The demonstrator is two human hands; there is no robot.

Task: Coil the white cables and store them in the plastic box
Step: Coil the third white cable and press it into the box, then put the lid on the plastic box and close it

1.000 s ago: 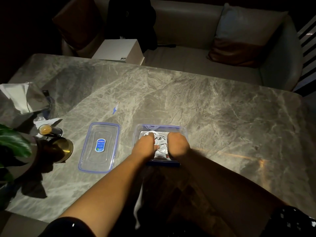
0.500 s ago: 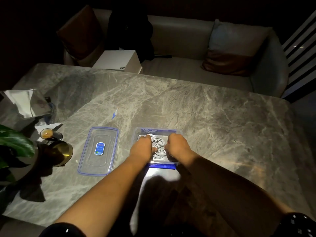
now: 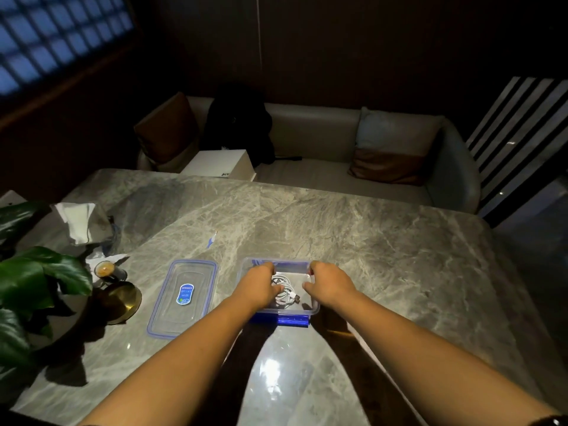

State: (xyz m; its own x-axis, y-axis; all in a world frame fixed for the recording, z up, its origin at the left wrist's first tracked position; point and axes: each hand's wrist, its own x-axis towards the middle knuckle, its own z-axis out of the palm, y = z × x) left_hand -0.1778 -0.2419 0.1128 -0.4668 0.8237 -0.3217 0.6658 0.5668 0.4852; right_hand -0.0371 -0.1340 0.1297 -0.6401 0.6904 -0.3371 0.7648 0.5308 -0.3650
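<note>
A clear plastic box (image 3: pixel 314 308) with blue clips stands on the marble table near its front edge. A coil of white cables (image 3: pixel 286 293) lies inside it, a dark plug end showing at the coil's right. My left hand (image 3: pixel 256 287) hovers over the box's left side, fingers spread, thumb touching the coil. My right hand (image 3: pixel 330 282) is over the box's right side, fingers curled apart, holding nothing. The box's lid (image 3: pixel 183 298), clear with a blue rim and an oval label, lies flat on the table left of the box.
At the table's left stand a leafy plant (image 3: pixel 33 281), a brass-based object (image 3: pixel 123 299), a small glass (image 3: pixel 106 269) and crumpled white paper (image 3: pixel 78 221). A small blue-white scrap (image 3: pixel 211 239) lies behind the lid. A sofa with cushions and a white carton (image 3: pixel 219 164) lie beyond the table.
Both hands have spread apart from the middle of the box toward its sides, uncovering the cable coil. The camera has tilted upward, showing more of the room.
</note>
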